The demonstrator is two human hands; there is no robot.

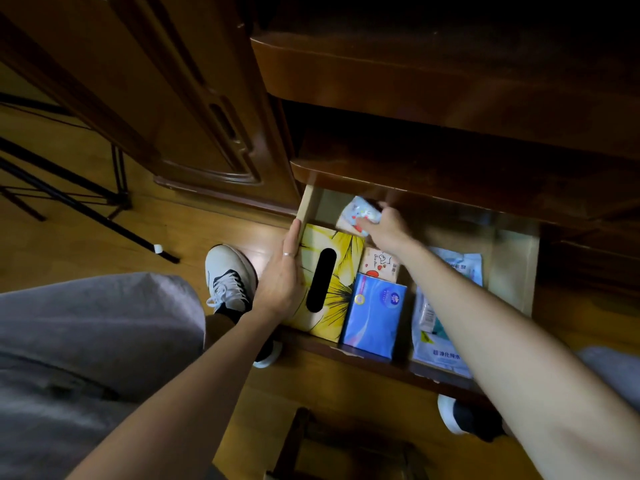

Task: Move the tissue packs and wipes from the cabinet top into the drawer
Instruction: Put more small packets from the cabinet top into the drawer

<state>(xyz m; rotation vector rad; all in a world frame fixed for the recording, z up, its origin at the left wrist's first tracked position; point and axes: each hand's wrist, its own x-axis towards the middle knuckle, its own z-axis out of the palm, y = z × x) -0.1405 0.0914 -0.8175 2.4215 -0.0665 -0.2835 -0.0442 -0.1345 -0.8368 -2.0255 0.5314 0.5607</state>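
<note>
Wood floor [114, 244], warm yellow-brown planks, dim room w/ dark polished wood cabinet [433, 81] filling the top right. Carved cabinet door [194, 109] to its left. Thin black stand legs [79, 199] cross the floor at left, one w/ a white tip. Person crouches: grey trouser leg at lower left, white and black sneaker [230, 278] on the floor just left of the drawer, 2nd shoe [467, 419] below the drawer front.

Drawer [516, 271] is pulled open under the cabinet edge, pale wood walls. Inside, left to right: yellow tissue box [341, 268] w/ black oval slot against the left wall; blue tissue pack [375, 315] just beside it; small peach pack [379, 265] w/ cartoon print behind the blue one, touching it; white wipes pouch [446, 306] w/ blue print, partly hidden under the right forearm.

Left hand [282, 275], ring on one finger, lies flat w/ straight fingers along the drawer's left wall and the yellow box edge. Right hand [386, 225] reaches to the drawer's back, fingers curled round a small light-blue tissue pack [358, 211], blurred, held above the yellow box's far end.
</note>
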